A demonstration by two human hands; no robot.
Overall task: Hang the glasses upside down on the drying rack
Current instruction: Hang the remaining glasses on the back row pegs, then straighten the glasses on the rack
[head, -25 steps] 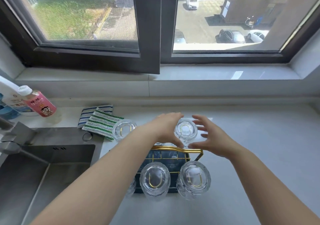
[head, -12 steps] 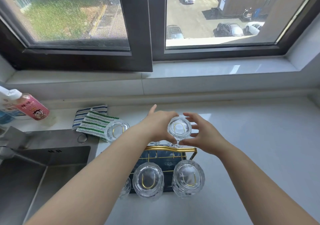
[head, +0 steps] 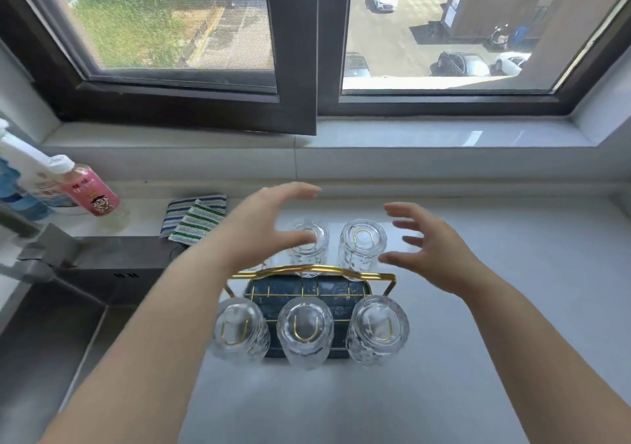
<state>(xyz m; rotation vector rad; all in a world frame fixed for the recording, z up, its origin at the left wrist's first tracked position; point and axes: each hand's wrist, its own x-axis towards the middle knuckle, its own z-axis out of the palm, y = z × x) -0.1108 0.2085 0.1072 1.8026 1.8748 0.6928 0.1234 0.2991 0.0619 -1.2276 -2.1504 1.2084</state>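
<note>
A drying rack (head: 309, 292) with gold wire and a dark blue tray stands on the white counter. Several clear glasses hang upside down on it: three in the near row, at the left (head: 239, 331), middle (head: 305, 331) and right (head: 377, 329), and two visible in the far row, one in the middle (head: 309, 242) and one on the right (head: 362, 244). My left hand (head: 263, 228) hovers open above the far row's left side, covering what is there. My right hand (head: 433, 252) is open just right of the far right glass, touching nothing.
A steel sink (head: 51, 307) with a faucet (head: 30, 256) lies on the left. A pink bottle (head: 88, 191) and other bottles stand behind it. Striped cloths (head: 194, 218) lie beside the sink. The window sill (head: 409, 136) runs along the back.
Both hands let go of the far right glass and spread apart; it now hangs on the rack by itself.
</note>
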